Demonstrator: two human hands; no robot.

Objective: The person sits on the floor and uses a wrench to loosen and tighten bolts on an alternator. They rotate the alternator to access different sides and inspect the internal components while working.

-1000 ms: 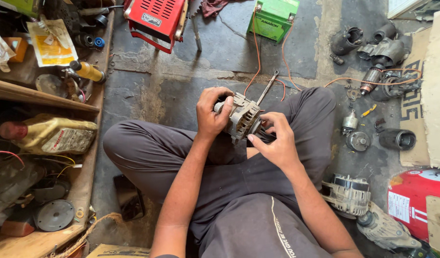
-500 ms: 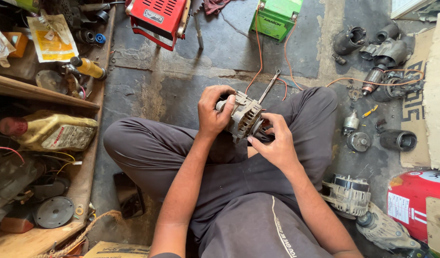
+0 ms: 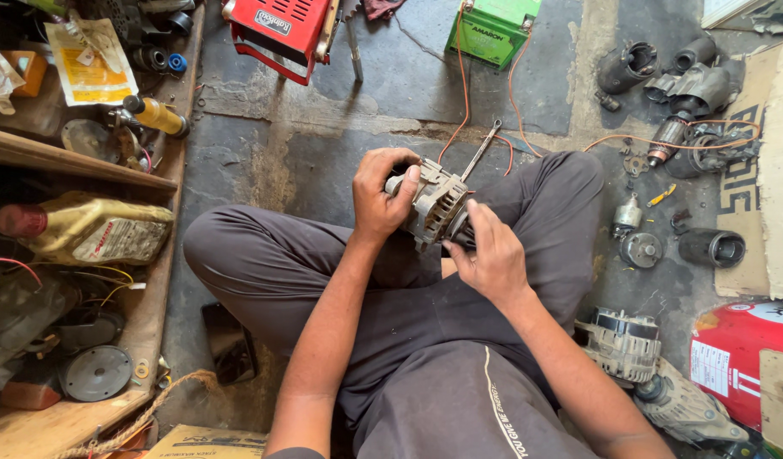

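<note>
I sit cross-legged on a concrete floor and hold a grey metal alternator (image 3: 434, 202) above my lap. My left hand (image 3: 381, 194) grips its far left side, fingers curled over the casing. My right hand (image 3: 492, 252) wraps its near right end, where a dark pulley is mostly hidden under my fingers. A thin metal wrench (image 3: 481, 150) lies on the floor just beyond the alternator, next to orange wires (image 3: 459, 93).
A second alternator (image 3: 619, 343) lies by my right knee. Dismantled starter and motor parts (image 3: 680, 85) are scattered at right. A green battery (image 3: 492, 30) and a red box (image 3: 281, 30) stand ahead. Wooden shelves (image 3: 85, 161) with bottles line the left.
My hands have shifted slightly on the alternator and turned it a little. Nothing else on the floor has moved.
</note>
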